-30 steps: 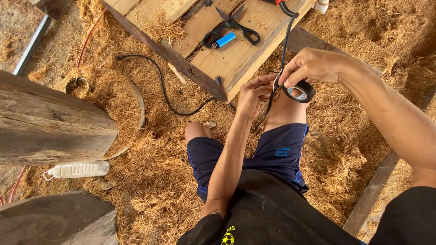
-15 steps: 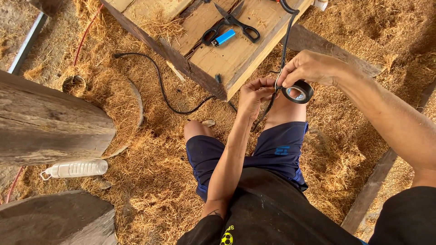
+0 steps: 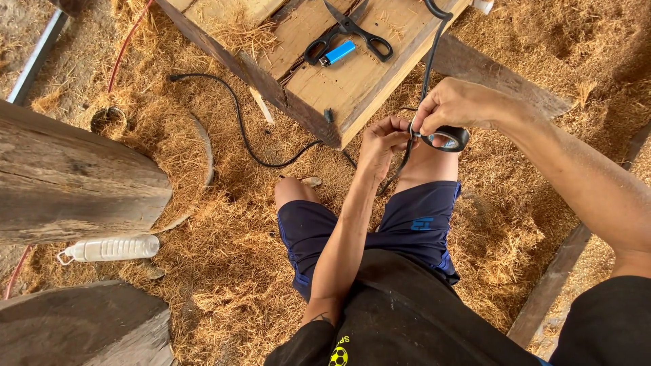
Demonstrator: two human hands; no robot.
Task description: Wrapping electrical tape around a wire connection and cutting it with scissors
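Note:
My right hand (image 3: 456, 105) holds a black roll of tape (image 3: 447, 137) beside a black cable (image 3: 428, 64) that hangs from the wooden table (image 3: 319, 85). My left hand (image 3: 380, 139) pinches that cable just left of the roll, above my knees. On the tabletop lie black scissors (image 3: 352, 30) and a blue lighter (image 3: 337, 53).
A second black cable (image 3: 237, 118) trails over the straw-covered ground. Thick logs (image 3: 68, 179) lie at the left, with a clear plastic bottle (image 3: 112, 249) between them. A wooden beam (image 3: 556, 281) runs along the right. A red cord (image 3: 125, 41) crosses the upper left.
Both hands stay at the cable with the tape roll; the right hand has shifted slightly around the cable. The view has moved a little.

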